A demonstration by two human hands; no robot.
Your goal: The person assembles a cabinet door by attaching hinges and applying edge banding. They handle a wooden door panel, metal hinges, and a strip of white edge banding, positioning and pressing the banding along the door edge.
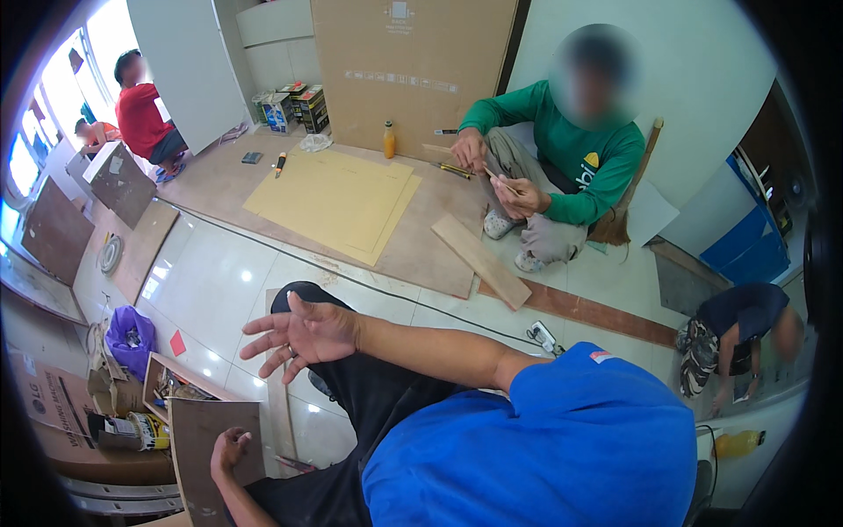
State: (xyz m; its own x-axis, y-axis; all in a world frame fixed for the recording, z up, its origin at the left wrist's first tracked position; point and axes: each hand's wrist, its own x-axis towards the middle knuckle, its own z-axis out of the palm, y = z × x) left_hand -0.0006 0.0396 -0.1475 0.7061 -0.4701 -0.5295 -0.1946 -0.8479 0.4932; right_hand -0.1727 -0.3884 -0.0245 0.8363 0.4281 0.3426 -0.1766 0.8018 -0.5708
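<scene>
We hold our right hand (307, 338) out over our bent, dark-trousered knee (378, 400). Its palm is turned up toward us, the thumb raised, the fingers spread wide and pointing left, a ring on one of them; nothing is in its grasp. Our left hand (230, 451) is at the lower left, fingers half curled, in front of a brown panel (195, 443). We cannot tell whether that hand touches the panel or grips anything. The panel is the thing nearest to it, on our left beside our leg, its upper edge close to an open box (198, 375) of tools. Just beyond the box we see a purple bag (132, 332) and, to its right on the tiles, a small red piece (177, 342). A yellow and black container (151, 430) is left of the panel.

Ahead of us, a large thin board (426, 263) lies on the floor and bears yellow sheets (338, 198), a knife (280, 164) with an orange and black handle, and an upright bottle (389, 140) of orange colour. A pale plank (480, 262) lies across the board's right end. Beside it a co-worker in a green top (588, 145) sits, legs folded, with a thin pale strip between both hands. At the far left a person in red (145, 123) squats; at the far right another, in dark clothes (742, 321), bends low.
</scene>
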